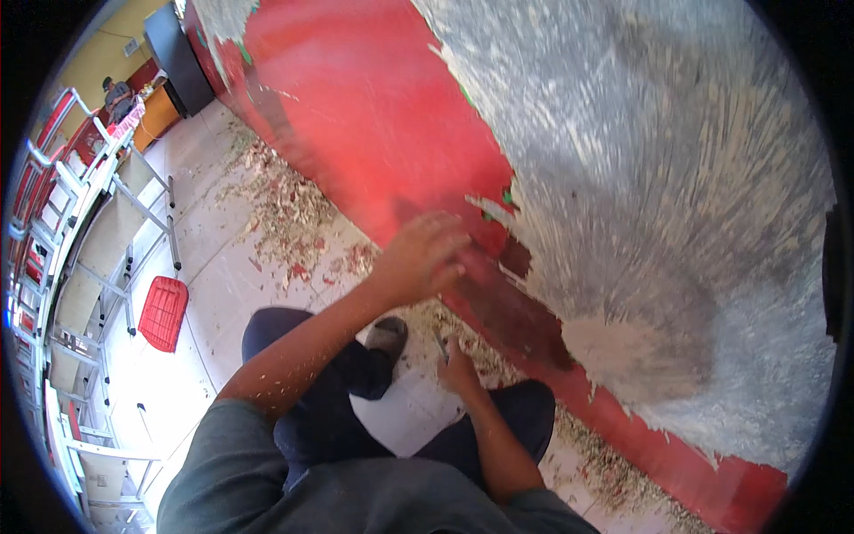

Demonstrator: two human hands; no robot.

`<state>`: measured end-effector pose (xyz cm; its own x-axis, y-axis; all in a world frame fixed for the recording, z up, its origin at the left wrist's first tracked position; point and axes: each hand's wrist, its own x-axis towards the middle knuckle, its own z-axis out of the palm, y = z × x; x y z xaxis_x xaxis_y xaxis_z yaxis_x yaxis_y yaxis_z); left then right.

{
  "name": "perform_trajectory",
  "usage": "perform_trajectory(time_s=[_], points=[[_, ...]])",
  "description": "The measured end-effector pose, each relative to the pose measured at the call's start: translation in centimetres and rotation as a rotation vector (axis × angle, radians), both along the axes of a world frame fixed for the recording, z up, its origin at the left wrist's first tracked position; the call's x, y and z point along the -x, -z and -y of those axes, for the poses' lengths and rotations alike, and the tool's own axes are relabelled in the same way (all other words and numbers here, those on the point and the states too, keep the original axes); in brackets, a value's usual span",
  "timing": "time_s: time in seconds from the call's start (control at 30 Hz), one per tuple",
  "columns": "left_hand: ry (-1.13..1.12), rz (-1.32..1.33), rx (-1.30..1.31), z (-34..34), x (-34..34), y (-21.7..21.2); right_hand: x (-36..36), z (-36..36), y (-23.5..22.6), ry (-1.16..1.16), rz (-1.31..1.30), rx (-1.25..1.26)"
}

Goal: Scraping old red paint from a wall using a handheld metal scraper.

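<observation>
A wall with red paint [365,98] fills the right side, much of it bared to a streaked grey surface [640,169]. My left hand [418,258] reaches up to the red paint beside its ragged edge, fingers bent and slightly apart. Nothing shows between them; whether the fingertips touch the wall is unclear. Lower down, between my knees, my right hand [458,367] is closed around a slim, metal-looking tool [441,343]; most of it is hidden, so its kind cannot be told. A torn paint flap [516,256] juts out near my left hand.
Paint flakes [285,205] lie heaped along the foot of the wall. A red plastic piece [164,313] rests on the tiled floor at left. Beyond it stand stacked metal-framed chairs [67,214]. Another person [116,100] sits far back near a wooden desk [156,116].
</observation>
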<state>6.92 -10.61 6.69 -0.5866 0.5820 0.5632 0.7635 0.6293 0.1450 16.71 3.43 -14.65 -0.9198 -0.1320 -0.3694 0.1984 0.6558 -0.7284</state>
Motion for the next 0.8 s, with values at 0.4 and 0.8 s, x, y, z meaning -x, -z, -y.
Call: perform_trajectory(time_s=[0.4,0.8], points=[[0.124,-0.620,-0.017,-5.0,10.5,-0.3,-1.2,1.8,-2.0,-0.112,0.102,0.029],[-0.249,-0.315,-0.902,-6.9,11.1,4.0,-1.6,-2.6,-0.9,0.336,-0.123,0.195]])
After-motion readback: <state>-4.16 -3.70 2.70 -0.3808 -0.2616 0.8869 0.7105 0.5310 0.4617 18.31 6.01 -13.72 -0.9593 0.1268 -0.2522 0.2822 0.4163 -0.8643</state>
